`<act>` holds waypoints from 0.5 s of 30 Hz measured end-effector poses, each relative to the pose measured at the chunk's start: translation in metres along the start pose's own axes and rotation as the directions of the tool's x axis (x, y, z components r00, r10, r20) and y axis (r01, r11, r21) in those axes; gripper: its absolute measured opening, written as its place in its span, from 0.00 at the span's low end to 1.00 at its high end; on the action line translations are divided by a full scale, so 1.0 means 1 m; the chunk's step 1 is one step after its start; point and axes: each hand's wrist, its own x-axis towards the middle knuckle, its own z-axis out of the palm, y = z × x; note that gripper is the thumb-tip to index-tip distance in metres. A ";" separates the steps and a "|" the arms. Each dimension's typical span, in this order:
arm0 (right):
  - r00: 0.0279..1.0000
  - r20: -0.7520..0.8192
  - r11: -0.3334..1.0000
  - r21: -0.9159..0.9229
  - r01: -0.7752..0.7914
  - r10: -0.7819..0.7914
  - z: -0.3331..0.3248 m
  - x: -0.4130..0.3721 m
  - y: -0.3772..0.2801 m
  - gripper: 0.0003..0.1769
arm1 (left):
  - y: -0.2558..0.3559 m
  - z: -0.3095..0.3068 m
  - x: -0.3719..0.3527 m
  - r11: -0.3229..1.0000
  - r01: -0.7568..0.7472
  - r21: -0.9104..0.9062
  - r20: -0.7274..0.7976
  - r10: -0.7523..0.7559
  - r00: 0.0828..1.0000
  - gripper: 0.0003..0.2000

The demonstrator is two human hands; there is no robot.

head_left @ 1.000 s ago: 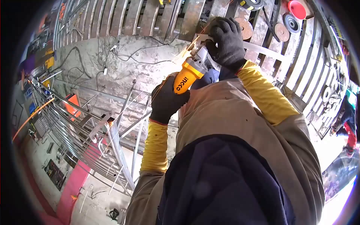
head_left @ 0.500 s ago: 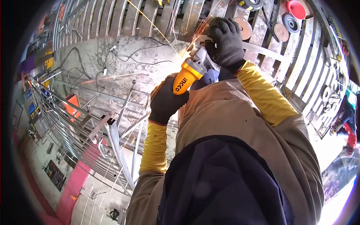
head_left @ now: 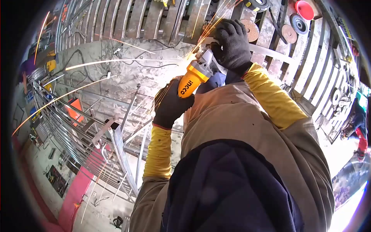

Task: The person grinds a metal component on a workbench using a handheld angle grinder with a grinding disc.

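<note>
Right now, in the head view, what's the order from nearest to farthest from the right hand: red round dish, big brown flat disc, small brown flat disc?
1. Big brown flat disc: just right of the black-gloved right hand.
2. Small brown flat disc: farther right.
3. Red round dish: farthest, upper right.

Sparks point(head_left: 189, 58) and the grinder point(head_left: 190, 82) block passage between left hand point(head_left: 170, 105) and slatted bench point(head_left: 154, 19).

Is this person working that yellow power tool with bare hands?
No, dark gloves cover both the left hand, which grips the yellow power tool, and the right hand.
</note>
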 end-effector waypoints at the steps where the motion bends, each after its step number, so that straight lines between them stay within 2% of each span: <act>1: 1.000 0.000 1.000 0.000 0.000 0.000 0.001 0.000 0.001 0.22 | 0.001 0.000 0.000 1.000 0.000 0.000 0.000 0.000 1.000 0.28; 4: 1.000 0.007 1.000 0.005 -0.001 0.001 0.002 0.000 0.002 0.22 | -0.002 0.002 0.000 0.999 0.035 0.002 0.009 -0.035 0.999 0.28; 6: 1.000 0.016 1.000 -0.001 -0.015 0.015 0.002 0.000 0.002 0.21 | -0.008 0.006 0.001 0.994 -0.081 0.075 -0.062 0.086 0.994 0.28; 7: 1.000 0.017 1.000 -0.001 -0.015 0.015 0.001 0.000 0.002 0.21 | -0.006 0.005 0.000 0.994 -0.080 0.075 -0.062 0.085 0.994 0.28; 9: 1.000 -0.006 1.000 0.011 0.006 -0.006 0.001 0.001 0.002 0.21 | -0.002 0.000 -0.001 1.000 0.020 0.002 0.019 -0.020 1.000 0.27; 10: 1.000 -0.005 1.000 0.012 0.007 -0.007 0.000 0.001 0.002 0.21 | -0.005 0.002 -0.002 1.000 0.021 0.002 0.018 -0.021 1.000 0.27; 12: 1.000 0.019 1.000 -0.004 -0.004 0.004 -0.002 0.002 0.000 0.20 | -0.010 0.005 -0.001 0.990 -0.106 0.090 -0.069 0.112 0.991 0.27; 15: 1.000 0.008 1.000 -0.027 -0.012 0.012 -0.003 0.002 -0.002 0.20 | -0.006 0.002 -0.001 0.999 -0.023 0.033 -0.018 0.024 1.000 0.26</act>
